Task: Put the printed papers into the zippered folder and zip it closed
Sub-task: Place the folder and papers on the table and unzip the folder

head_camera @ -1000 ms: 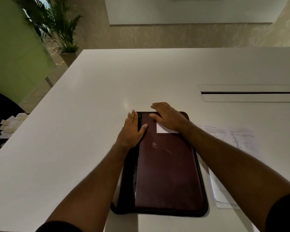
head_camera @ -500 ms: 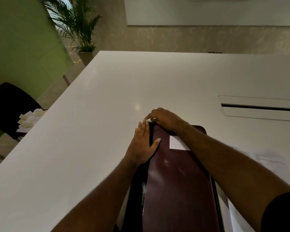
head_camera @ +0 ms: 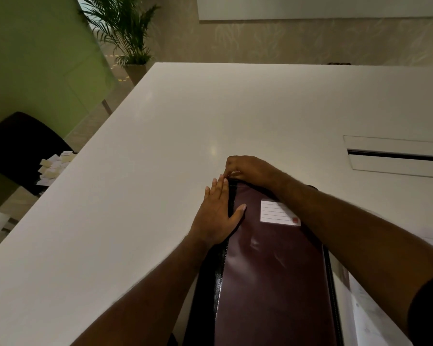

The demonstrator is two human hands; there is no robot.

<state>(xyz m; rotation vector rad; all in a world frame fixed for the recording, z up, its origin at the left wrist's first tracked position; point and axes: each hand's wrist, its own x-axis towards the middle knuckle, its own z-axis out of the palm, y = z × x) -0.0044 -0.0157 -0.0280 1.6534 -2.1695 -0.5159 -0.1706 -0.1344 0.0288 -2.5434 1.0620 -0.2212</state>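
Note:
A dark maroon zippered folder (head_camera: 273, 275) with black edging and a white lined label (head_camera: 276, 212) lies flat on the white table (head_camera: 160, 196) in front of me. My left hand (head_camera: 216, 213) rests flat and spread on the folder's far left edge, thumb on the cover, fingers along the zipper track. My right hand (head_camera: 248, 169) is at the folder's far left corner, fingers pinched together there; the zipper pull itself is hidden under them. Printed papers (head_camera: 375, 303) lie on the table to the right of the folder, partly under my right forearm.
A recessed cable slot (head_camera: 395, 156) is set in the table at the right. Off the table's left edge stands a dark chair (head_camera: 18, 143) with several small paper notes (head_camera: 53, 166) on it. A potted palm (head_camera: 128, 33) stands behind the table's far left corner.
My right hand slid from the folder's top edge near the label to its far left corner and pinched shut. The left hand stayed flat on the left edge. The camera tilted closer.

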